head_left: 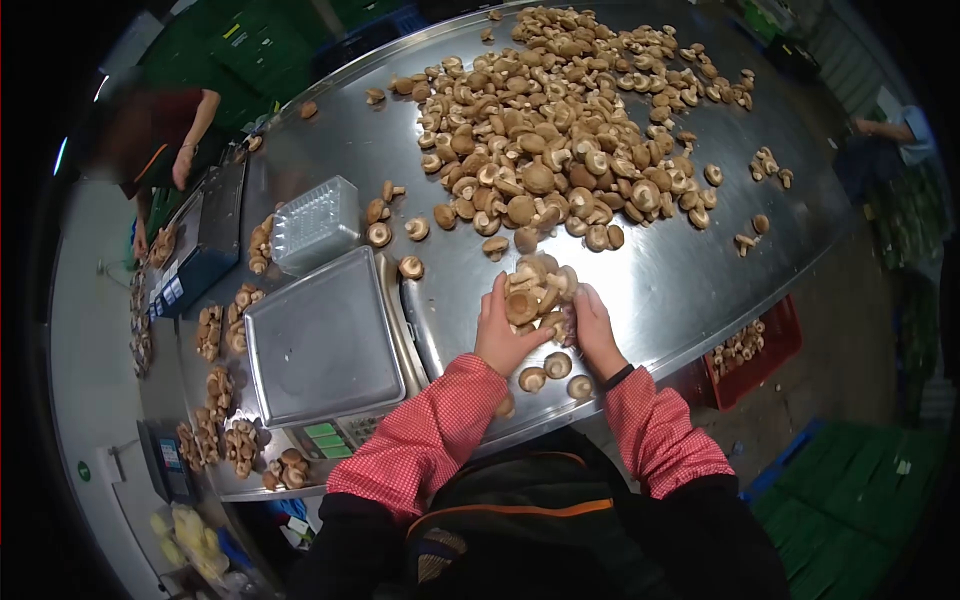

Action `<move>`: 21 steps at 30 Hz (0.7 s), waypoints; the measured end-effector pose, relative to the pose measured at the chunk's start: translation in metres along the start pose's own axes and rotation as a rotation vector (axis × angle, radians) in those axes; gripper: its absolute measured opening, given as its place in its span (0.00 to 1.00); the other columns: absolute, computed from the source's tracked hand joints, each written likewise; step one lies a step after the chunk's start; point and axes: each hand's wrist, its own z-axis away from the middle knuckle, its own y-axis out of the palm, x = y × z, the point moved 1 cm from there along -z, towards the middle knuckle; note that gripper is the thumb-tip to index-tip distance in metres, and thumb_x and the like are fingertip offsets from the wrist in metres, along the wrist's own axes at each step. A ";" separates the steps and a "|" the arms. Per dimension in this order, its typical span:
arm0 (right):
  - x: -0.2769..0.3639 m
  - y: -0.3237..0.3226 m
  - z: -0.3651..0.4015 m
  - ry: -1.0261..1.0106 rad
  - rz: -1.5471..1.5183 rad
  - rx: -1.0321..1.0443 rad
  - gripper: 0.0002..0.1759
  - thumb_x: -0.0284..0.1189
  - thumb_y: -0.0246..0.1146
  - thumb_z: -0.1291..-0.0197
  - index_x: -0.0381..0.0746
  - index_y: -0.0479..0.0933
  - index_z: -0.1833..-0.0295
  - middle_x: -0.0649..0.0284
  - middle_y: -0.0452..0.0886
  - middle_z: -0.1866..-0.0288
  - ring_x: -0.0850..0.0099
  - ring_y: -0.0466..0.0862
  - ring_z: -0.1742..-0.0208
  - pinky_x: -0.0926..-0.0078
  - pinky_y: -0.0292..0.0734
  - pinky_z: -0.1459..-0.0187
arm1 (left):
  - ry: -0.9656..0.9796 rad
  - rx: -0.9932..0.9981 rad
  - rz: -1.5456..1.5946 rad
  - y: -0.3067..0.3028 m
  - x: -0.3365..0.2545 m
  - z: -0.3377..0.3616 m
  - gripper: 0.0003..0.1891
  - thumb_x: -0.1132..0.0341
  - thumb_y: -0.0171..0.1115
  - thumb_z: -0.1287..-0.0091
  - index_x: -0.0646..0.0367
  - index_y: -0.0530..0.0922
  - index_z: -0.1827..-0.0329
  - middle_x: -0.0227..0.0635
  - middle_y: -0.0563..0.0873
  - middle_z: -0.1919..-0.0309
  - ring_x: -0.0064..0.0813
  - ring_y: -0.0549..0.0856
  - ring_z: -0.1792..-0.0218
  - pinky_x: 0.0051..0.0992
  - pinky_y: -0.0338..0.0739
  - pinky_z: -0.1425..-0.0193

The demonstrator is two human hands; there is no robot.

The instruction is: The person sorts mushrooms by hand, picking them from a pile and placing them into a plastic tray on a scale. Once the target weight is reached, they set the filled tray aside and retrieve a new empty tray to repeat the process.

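Observation:
A bunch of brown mushrooms (538, 290) is cupped between my two hands over the steel table. My left hand (505, 330) curves round its left side, while my right hand (595, 335) presses on its right side. Several loose mushrooms (557, 365) lie just below my hands, near the table edge. Beyond my hands spreads a large heap of mushrooms (540, 130). To the left sits a scale with a bare metal tray (322, 335). Behind it stand stacked clear plastic punnets (316, 225).
Mushroom piles (208, 420) line the table's left side. Another scale (165, 460) stands at lower left. A co-worker (165, 140) works at a dark box (205, 240); another person's arm (890, 130) shows at right. A red crate (765, 365) holds mushrooms beside the table (660, 290).

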 end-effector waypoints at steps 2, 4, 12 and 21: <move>0.000 0.017 0.005 -0.047 -0.118 -0.038 0.17 0.38 0.44 0.18 0.39 0.73 0.43 0.65 0.77 0.63 0.79 0.81 0.68 0.82 0.78 0.74 | -0.030 0.008 -0.168 -0.009 -0.022 0.003 0.61 0.59 0.84 0.52 0.59 0.51 0.18 0.54 0.71 0.38 0.56 0.72 0.33 0.44 0.67 0.26; 0.002 0.036 0.008 -0.089 -0.229 -0.081 0.18 0.39 0.44 0.18 0.37 0.72 0.42 0.64 0.78 0.57 0.78 0.82 0.62 0.80 0.81 0.67 | 0.014 -0.042 -0.257 -0.008 -0.030 0.007 0.59 0.55 0.81 0.48 0.60 0.49 0.18 0.55 0.70 0.34 0.58 0.71 0.33 0.46 0.65 0.26; 0.004 0.058 0.014 -0.049 -0.319 -0.033 0.21 0.39 0.44 0.18 0.33 0.71 0.39 0.60 0.79 0.48 0.72 0.81 0.48 0.73 0.80 0.47 | -0.038 0.017 0.048 -0.060 -0.040 0.014 0.53 0.47 0.69 0.35 0.59 0.46 0.17 0.55 0.66 0.27 0.54 0.71 0.29 0.46 0.65 0.26; 0.009 0.135 0.037 -0.274 -0.076 0.013 0.19 0.39 0.44 0.17 0.34 0.71 0.41 0.56 0.80 0.50 0.67 0.79 0.48 0.68 0.74 0.43 | -0.144 -0.111 0.163 -0.128 -0.003 -0.013 0.33 0.44 0.60 0.27 0.51 0.66 0.25 0.56 0.81 0.40 0.47 0.83 0.39 0.40 0.76 0.35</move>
